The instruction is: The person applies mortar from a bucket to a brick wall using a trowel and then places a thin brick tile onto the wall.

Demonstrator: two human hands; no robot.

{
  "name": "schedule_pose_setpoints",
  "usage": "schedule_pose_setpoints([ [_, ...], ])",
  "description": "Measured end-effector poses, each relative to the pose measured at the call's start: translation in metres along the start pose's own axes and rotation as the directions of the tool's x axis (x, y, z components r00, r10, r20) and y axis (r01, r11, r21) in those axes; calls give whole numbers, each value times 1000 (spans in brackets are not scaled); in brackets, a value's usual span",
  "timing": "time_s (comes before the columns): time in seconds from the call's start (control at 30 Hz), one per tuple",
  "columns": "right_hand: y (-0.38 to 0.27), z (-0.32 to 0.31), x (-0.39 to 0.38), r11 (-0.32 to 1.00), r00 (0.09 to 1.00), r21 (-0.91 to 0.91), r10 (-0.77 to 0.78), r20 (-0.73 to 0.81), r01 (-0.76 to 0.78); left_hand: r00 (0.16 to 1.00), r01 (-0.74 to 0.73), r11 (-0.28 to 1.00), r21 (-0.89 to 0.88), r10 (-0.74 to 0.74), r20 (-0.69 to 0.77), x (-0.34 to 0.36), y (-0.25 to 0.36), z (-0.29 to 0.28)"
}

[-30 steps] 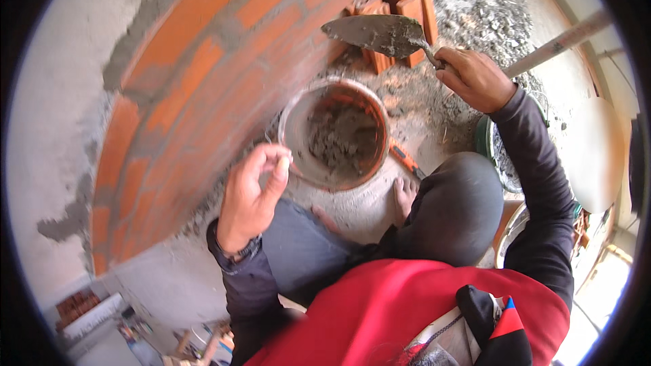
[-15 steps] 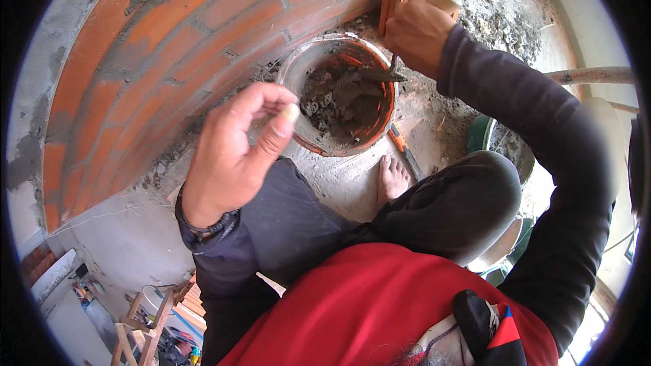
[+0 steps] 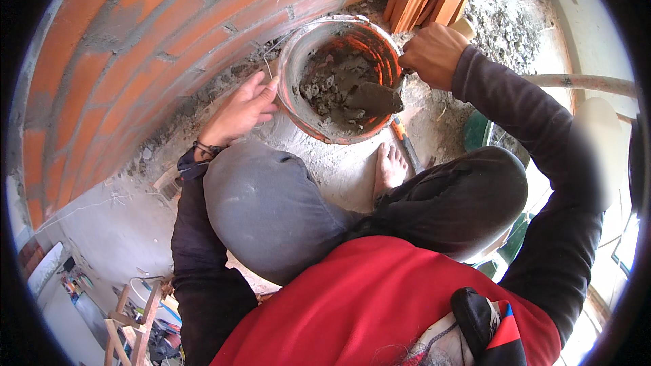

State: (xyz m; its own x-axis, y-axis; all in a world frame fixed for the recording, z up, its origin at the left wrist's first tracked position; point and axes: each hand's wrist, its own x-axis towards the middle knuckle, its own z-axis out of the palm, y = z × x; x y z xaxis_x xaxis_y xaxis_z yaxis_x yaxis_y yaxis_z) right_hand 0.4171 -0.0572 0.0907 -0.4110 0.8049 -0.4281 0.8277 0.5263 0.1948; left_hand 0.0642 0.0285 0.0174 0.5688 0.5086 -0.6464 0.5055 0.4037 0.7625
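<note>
Two hands [image 3: 434, 56], bucket [image 3: 293, 61] between

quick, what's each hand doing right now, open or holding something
Left hand: loosely curled at the bucket; whether it grips the rim cannot be told.
Right hand: closed, holding the trowel by its handle.

Bright; glare beyond floor's [image 3: 336, 173] right edge. Bucket [image 3: 292, 71] interior shaded. Brick wall [image 3: 156, 57] bowed; corners black; blur at right elbow [image 3: 584, 190].
</note>
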Motion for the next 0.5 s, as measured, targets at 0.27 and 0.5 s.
schedule_pose_setpoints([
  [0.27,0,46,-29,920,987,371,75,145,-124,973,-46,989,-144,77,216,4,-4,2],
  [0.5,-16,114,-56,596,980,779,154,124,-192,996,-51,988,-149,62,69,-5,-19,-9],
])
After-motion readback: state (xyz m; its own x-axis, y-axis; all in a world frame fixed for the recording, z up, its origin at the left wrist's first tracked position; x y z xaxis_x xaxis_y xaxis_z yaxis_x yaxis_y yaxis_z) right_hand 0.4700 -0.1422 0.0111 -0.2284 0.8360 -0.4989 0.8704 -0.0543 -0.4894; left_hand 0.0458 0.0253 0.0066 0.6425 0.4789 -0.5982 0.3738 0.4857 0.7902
